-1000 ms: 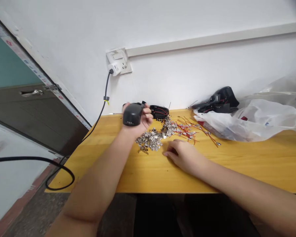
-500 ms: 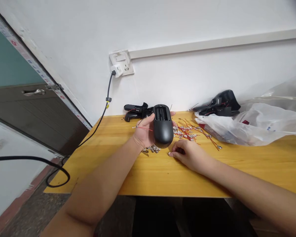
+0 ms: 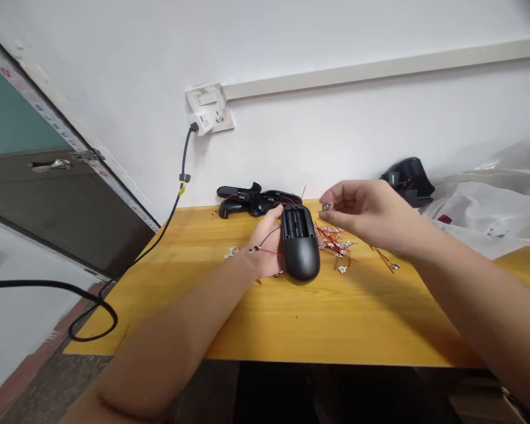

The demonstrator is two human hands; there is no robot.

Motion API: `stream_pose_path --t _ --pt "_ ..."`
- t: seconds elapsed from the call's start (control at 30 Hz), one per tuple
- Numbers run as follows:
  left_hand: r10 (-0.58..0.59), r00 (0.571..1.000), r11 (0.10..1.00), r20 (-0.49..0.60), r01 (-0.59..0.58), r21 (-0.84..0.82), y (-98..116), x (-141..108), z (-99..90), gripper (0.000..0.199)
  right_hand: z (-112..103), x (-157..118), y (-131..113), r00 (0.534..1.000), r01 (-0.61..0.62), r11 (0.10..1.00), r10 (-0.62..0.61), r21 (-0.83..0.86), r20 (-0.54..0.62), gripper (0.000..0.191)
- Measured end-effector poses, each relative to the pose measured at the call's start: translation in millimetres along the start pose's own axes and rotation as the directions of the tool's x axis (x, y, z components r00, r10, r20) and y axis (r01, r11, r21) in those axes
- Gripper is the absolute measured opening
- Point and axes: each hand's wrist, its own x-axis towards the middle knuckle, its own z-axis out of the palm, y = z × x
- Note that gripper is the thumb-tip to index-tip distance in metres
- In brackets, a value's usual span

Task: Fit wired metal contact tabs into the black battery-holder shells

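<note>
My left hand (image 3: 267, 244) is closed around a black rounded plastic housing (image 3: 301, 259), its open battery compartment facing up. A red wire and a dark wire with small metal ends stick out from the housing's left side. Raised to the right of the housing, apart from it, my right hand (image 3: 357, 212) pinches a small metal battery contact (image 3: 326, 206) between thumb and fingertips. Below that hand, a pile of metal contacts with red wires (image 3: 338, 241) lies on the wooden table (image 3: 335, 330). A few loose contacts (image 3: 231, 252) lie left of my left wrist.
More black plastic housings (image 3: 242, 200) lie against the wall at the table's back. At the right, a clear plastic bag (image 3: 477, 218) spreads beside another black part (image 3: 408, 179). A black cable (image 3: 176, 200) runs from the wall socket (image 3: 209, 109) past the table's left edge.
My right hand has risen from the tabletop, up and to the right, with the small contact in its fingertips. The housing in my left hand sits slightly lower and further right in view.
</note>
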Motion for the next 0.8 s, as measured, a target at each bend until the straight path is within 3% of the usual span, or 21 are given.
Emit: stream_pose_path --t 0.1,0.17,0.27,0.47,0.67,0.8 --pt "-0.068 0.997 0.997 0.029 0.069 -0.029 -4 -2 6.0 0.061 8 4 0 0.997 -0.068 0.978 0.074 0.199 -0.023 0.030" --pt "-0.085 0.990 0.995 0.112 0.090 -0.037 -8 -3 8.5 0.061 11 2 4 0.995 -0.093 0.969 0.099 0.228 -0.016 0.022" --pt "-0.123 0.970 0.992 0.207 0.123 0.016 -13 -3 11.4 0.066 11 -3 12 0.999 -0.006 0.987 0.013 0.160 -0.039 0.012" --pt "-0.221 0.960 0.975 0.174 0.211 0.070 -19 -3 13.3 0.070 6 -9 25 0.975 0.220 0.966 -0.218 -0.136 0.030 0.019" --pt "-0.207 0.961 0.977 0.183 0.193 0.090 -18 -1 10.9 0.069 6 -13 23 0.972 0.223 0.952 -0.232 -0.211 -0.020 0.012" --pt "-0.209 0.964 0.976 0.165 0.194 0.103 -17 -1 11.7 0.073 6 -14 21 0.967 0.250 0.941 -0.252 -0.226 0.019 0.011"
